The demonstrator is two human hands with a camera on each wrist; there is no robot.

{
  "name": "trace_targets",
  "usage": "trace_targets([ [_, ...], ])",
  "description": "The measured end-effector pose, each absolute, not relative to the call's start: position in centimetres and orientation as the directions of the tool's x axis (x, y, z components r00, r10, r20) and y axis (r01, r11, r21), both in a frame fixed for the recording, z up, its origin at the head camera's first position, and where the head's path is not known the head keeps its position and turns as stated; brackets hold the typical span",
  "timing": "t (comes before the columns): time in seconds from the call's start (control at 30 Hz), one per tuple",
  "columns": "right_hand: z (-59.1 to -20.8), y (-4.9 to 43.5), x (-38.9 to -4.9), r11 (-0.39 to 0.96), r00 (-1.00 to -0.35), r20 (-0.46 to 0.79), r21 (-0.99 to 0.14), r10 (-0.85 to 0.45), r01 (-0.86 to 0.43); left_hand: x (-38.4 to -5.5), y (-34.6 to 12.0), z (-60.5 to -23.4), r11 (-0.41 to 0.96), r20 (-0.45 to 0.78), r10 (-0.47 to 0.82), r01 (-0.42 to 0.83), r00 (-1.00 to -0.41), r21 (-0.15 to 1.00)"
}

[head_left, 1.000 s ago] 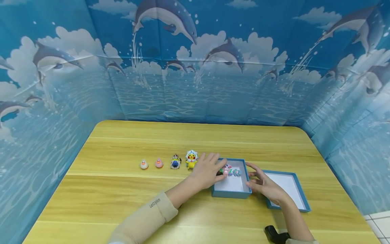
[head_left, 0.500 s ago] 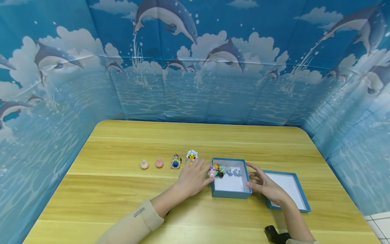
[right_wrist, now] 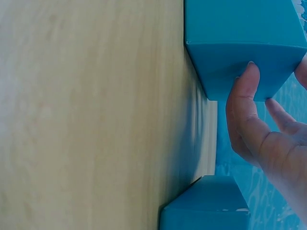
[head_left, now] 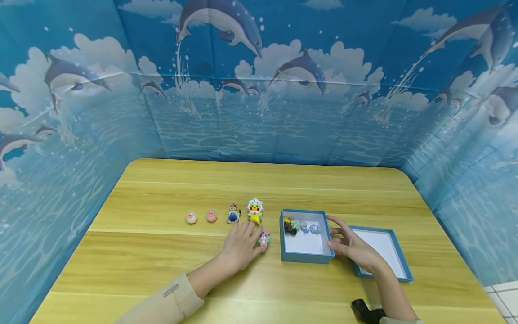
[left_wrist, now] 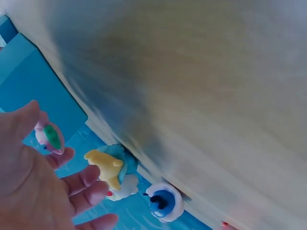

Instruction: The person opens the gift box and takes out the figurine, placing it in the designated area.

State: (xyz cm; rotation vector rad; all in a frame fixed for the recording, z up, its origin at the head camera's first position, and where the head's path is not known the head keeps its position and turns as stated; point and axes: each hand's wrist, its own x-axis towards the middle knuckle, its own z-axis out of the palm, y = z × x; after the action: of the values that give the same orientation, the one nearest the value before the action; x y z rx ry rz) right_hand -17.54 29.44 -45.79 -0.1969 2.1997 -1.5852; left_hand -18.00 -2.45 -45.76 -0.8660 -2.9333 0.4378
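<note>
My left hand point(head_left: 241, 246) pinches a small pink toy figurine point(head_left: 264, 240) with green parts between thumb and index finger, low over the table. In the left wrist view the same pink figurine point(left_wrist: 50, 137) shows at the fingertips of my left hand point(left_wrist: 48, 184). My right hand point(head_left: 356, 248) touches the right wall of a blue open box point(head_left: 307, 258) with its fingers spread along it. The right wrist view shows those fingers point(right_wrist: 247, 88) against the box side. Several toy figurines point(head_left: 300, 226) lie along the back half of the box.
Left of the box stand a white duck point(head_left: 191, 218), a pink duck point(head_left: 211, 216), a crowned figurine point(head_left: 233, 214) and a yellow figurine with a white hood point(head_left: 255, 210). The box lid point(head_left: 382, 247) lies to the right. A black object point(head_left: 365, 311) sits near the front edge.
My left hand has lifted the pink figurine out of the box and carried it left and nearer, in front of the yellow figurine. My right hand stays at the box.
</note>
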Motion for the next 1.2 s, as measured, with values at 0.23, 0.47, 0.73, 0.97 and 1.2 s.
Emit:
trace_targets([
  [0.23,-45.9,29.5,-17.6,0.34,-0.901,-0.252,-0.932,-0.354,0.127,-17.7,-2.9,-45.9,0.801,-0.131,0.483,0.497,-0.866,-0.334],
  [0.47,-45.9,29.4,-17.6,0.336,-0.901,-0.25,-0.933,-0.356,0.127,-17.9,-2.9,-46.4,0.808,-0.176,0.443,0.477,-0.879,-0.347],
  [0.73,-45.7,29.4,-17.6,0.339,-0.902,-0.252,-0.932,-0.351,0.129,-18.1,-2.9,-46.8,0.816,-0.194,0.442,0.482,-0.876,-0.32],
  [0.97,-45.8,29.5,-17.5,0.343,-0.902,-0.253,-0.931,-0.349,0.128,-18.2,-3.0,-46.7,0.827,-0.206,0.442,0.486,-0.873,-0.282],
  [1.2,-45.8,29.5,-17.6,0.341,-0.902,-0.254,-0.931,-0.35,0.13,-18.3,-3.0,-46.6,0.827,-0.217,0.437,0.485,-0.873,-0.284],
])
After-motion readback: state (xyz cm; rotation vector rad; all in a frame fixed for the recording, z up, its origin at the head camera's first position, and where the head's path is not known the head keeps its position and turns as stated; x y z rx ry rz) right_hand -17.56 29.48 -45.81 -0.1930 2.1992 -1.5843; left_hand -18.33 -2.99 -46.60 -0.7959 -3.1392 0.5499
